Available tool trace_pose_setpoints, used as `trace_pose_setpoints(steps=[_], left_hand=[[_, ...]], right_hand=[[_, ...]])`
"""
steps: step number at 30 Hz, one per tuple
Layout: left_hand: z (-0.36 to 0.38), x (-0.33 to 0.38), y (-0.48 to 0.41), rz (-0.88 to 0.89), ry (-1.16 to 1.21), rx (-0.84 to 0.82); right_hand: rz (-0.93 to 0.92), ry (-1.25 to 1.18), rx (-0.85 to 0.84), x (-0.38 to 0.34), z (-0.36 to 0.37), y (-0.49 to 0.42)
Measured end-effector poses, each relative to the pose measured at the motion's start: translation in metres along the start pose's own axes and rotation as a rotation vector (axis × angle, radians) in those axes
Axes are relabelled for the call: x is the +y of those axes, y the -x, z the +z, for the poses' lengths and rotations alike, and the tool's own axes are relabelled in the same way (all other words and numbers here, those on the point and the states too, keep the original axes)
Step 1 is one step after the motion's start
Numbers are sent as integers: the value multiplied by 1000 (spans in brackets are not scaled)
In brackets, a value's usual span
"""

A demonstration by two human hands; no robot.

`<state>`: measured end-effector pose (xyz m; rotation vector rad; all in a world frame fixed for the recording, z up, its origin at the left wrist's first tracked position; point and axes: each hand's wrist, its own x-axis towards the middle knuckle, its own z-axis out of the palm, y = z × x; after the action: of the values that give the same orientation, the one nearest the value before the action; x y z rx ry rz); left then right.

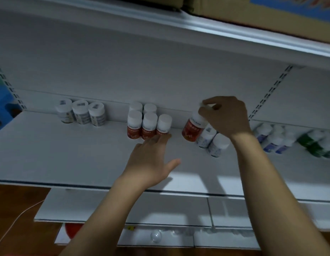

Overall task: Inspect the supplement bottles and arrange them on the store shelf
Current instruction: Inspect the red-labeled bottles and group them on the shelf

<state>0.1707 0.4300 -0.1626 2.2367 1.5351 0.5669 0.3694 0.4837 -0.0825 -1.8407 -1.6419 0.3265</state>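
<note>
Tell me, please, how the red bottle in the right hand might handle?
The red bottle looks rigid, so the right hand pinching its cap should hold. Tilted and tall, it may tip if released; round, it could roll.

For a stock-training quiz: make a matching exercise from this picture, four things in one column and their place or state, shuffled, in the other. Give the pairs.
1. left hand
2. right hand
3. green bottles
4. cardboard boxes

A. on the top shelf
B. holds a tilted red bottle by its cap
C. fingers straight, at the foot of the red cluster
D. far right of the lower shelf

Pairs: 1-C, 2-B, 3-D, 4-A.
</note>
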Motion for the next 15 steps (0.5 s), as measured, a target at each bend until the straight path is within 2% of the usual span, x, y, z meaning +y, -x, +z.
trace_pose_setpoints(steps=[2,7,11,15], left_hand=[[1,11,8,12,125,-19],[2,38,37,53,450,-50],[-6,46,57,45,525,-190],[-12,49,65,105,469,-291]], right_hand=[[31,-146,-47,4,-5,24],[60,-467,-41,6,-13,78],[130,-614,-91,13,-19,102],[188,-691,-181,17,-16,117]])
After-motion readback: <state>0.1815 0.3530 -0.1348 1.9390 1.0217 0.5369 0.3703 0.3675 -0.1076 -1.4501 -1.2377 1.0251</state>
